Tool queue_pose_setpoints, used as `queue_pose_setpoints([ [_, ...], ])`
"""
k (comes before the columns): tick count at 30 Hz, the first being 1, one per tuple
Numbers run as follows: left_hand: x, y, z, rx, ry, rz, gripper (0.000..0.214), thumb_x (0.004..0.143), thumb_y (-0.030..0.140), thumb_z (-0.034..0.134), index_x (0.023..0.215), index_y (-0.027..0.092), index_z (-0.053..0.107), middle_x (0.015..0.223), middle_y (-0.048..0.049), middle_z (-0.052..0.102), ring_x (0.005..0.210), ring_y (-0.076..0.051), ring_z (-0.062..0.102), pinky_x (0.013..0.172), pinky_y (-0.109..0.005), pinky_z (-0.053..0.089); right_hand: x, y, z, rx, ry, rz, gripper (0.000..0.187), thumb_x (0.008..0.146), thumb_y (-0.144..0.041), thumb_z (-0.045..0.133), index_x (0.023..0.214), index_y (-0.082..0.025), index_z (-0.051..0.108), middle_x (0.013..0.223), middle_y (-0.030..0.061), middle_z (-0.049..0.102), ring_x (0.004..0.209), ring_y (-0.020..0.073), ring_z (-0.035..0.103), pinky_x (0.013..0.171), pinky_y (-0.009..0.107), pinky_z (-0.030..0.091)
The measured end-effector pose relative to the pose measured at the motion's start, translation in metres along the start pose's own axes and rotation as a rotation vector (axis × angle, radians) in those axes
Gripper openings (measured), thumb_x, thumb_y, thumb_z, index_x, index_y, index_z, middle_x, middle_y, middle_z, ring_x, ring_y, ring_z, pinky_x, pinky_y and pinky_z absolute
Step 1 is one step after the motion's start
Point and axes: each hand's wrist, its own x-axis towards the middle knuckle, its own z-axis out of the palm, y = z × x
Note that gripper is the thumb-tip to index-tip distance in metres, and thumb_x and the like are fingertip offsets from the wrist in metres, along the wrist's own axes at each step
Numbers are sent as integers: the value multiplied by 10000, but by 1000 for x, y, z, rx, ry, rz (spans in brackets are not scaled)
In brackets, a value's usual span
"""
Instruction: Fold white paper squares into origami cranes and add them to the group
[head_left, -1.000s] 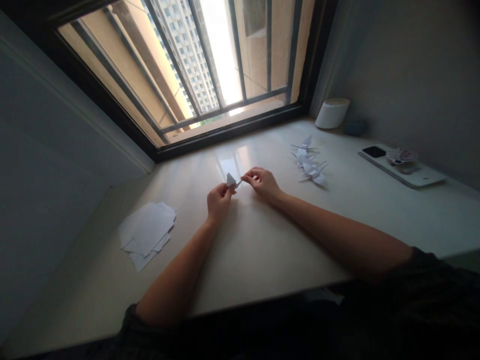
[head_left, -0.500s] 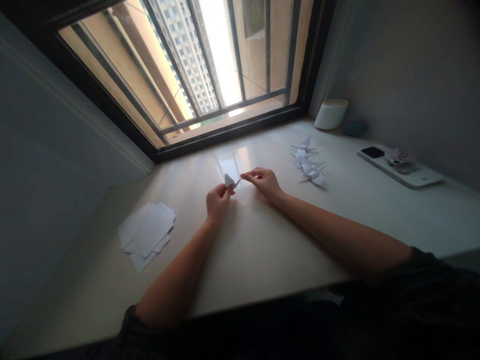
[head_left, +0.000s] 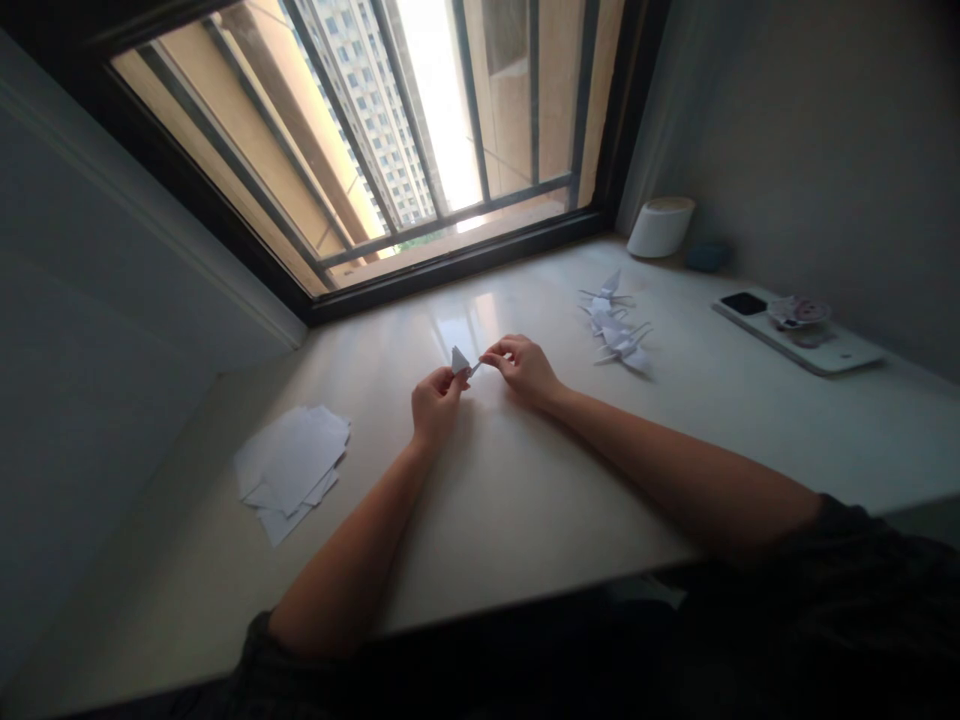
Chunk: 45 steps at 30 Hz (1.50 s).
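A small white paper crane (head_left: 460, 361) is held between my two hands above the pale tabletop. My left hand (head_left: 436, 400) pinches its body from the near left, thumb on the side facing me. With thumb and forefinger, my right hand (head_left: 523, 367) grips the thin pointed tip on the crane's right. The fingers partly cover the folds. Several folded paper cranes (head_left: 615, 325) lie in a row beyond my right hand. To the left rests a loose pile of white paper sheets (head_left: 295, 462).
A white phone (head_left: 847, 348) with a round grip on its back lies at the right. Near the window corner stands a white cylindrical object (head_left: 660, 228), with a small dark blue item (head_left: 706, 257) beside it. The barred window (head_left: 450, 250) borders the tabletop (head_left: 495, 540) at the back.
My right hand has shifted very slightly left and down, its fingers a little closer to the crane's body. The left hand keeps its pinch.
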Motion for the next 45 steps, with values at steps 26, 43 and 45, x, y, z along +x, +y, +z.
queue_pose_setpoints([
  [26, -1, -1, 2, -129, -93, -7, 315, 755, 490, 670, 730, 178, 708, 681, -28, 700, 664, -177, 654, 601, -253, 461, -5, -7, 6, 240, -122, 64, 343, 727, -494, 700, 877, -188, 733, 853, 57, 716, 758, 166, 609, 663, 277, 453],
  [43, 3, -3, 2, -236, -44, -6, 285, 756, 438, 695, 842, 168, 733, 777, -61, 719, 747, -176, 661, 709, -288, 497, -3, -4, 6, 380, -84, 148, 383, 708, -549, 689, 801, -178, 670, 717, 26, 660, 646, 146, 576, 611, 270, 426],
  [45, 3, -2, 1, -276, -23, -11, 285, 755, 433, 696, 844, 164, 730, 764, -55, 715, 736, -170, 659, 722, -291, 499, -4, -5, 7, 441, -94, 178, 427, 652, -541, 740, 852, -172, 669, 711, 26, 665, 640, 148, 587, 604, 268, 433],
])
